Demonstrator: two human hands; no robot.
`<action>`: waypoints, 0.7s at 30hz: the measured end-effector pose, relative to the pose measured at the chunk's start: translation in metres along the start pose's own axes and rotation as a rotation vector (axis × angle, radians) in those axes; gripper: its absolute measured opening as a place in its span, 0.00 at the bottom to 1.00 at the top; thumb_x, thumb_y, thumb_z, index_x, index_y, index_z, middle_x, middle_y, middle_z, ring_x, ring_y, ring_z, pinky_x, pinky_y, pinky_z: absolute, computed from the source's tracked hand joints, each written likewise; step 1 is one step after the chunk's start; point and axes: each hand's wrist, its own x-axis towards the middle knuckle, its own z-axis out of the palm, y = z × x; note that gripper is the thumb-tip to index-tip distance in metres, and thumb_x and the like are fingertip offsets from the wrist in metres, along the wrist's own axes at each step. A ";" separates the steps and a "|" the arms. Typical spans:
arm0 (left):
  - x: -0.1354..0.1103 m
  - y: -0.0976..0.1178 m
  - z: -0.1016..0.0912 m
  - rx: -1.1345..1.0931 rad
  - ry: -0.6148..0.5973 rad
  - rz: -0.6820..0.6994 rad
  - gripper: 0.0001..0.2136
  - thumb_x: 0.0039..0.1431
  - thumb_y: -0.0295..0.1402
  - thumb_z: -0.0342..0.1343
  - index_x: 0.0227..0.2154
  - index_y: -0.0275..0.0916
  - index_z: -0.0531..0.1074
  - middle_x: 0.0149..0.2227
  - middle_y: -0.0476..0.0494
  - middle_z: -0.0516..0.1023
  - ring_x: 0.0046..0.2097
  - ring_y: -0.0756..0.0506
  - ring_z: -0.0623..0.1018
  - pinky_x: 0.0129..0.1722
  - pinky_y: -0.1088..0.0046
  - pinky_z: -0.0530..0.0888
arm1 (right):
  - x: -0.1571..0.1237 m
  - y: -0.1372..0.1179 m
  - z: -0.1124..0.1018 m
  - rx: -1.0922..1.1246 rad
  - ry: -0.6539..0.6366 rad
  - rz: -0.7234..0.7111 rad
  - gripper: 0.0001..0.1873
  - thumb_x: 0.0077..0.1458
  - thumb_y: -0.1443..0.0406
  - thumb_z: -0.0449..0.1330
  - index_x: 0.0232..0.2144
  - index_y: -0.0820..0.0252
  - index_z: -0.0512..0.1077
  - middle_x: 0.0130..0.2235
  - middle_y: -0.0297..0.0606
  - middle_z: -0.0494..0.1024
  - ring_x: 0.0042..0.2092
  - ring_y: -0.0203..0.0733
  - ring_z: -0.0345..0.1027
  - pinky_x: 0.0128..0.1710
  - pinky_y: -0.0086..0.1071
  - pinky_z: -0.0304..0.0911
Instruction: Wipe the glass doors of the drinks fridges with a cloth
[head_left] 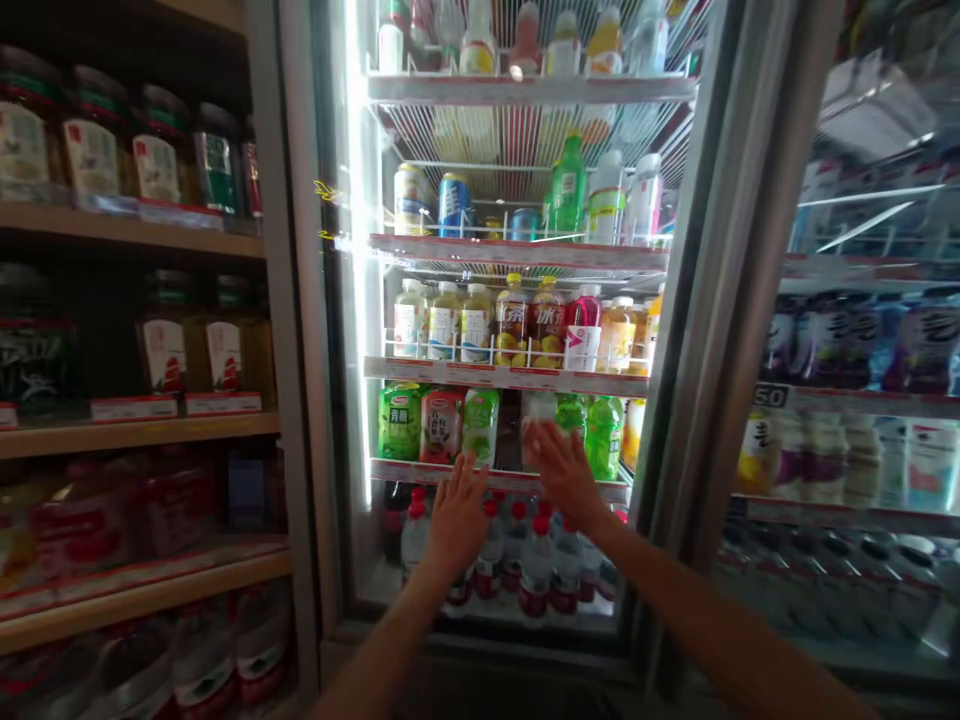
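My left hand (459, 515) reaches up in front of the lower cooler shelf, fingers stretched out, holding nothing that I can see. Just above its fingertips stands a light-green drink bottle (480, 420). Beside that are a pink-red drink bottle (440, 425) and a green drink bottle (400, 422). My right hand (564, 478) is slightly blurred, its fingers extended and apart in front of the same shelf. Its fingertips overlap a pale, blurred container (538, 405); whether they touch is unclear. To its right are bright green bottles (604, 438).
Below the hands, several clear red-capped bottles (536, 570) stand on the cooler floor. Bottled teas (512, 320) line the shelf above. Wooden shelves (135, 435) with jars flank the left side. A metal frame (739, 330) separates another drinks cooler on the right.
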 end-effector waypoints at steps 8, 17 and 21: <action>0.000 -0.028 -0.008 0.055 0.047 -0.086 0.30 0.50 0.22 0.47 0.60 0.37 0.55 0.65 0.40 0.50 0.66 0.41 0.50 0.61 0.53 0.56 | 0.036 0.003 0.006 0.015 0.052 -0.023 0.23 0.59 0.70 0.48 0.56 0.56 0.63 0.59 0.40 0.64 0.63 0.44 0.48 0.64 0.50 0.31; -0.008 -0.032 -0.015 0.039 -0.069 -0.062 0.29 0.51 0.23 0.47 0.59 0.37 0.57 0.65 0.39 0.49 0.66 0.41 0.51 0.60 0.51 0.58 | 0.010 -0.052 0.016 0.075 0.010 -0.310 0.20 0.59 0.69 0.48 0.53 0.57 0.66 0.59 0.36 0.65 0.61 0.40 0.52 0.65 0.45 0.33; -0.011 -0.032 -0.009 -0.040 -0.005 -0.086 0.29 0.50 0.22 0.48 0.58 0.37 0.57 0.65 0.38 0.50 0.66 0.40 0.50 0.60 0.51 0.57 | 0.052 -0.021 0.010 0.028 0.086 -0.152 0.21 0.60 0.69 0.49 0.55 0.56 0.64 0.59 0.38 0.64 0.62 0.43 0.50 0.64 0.48 0.31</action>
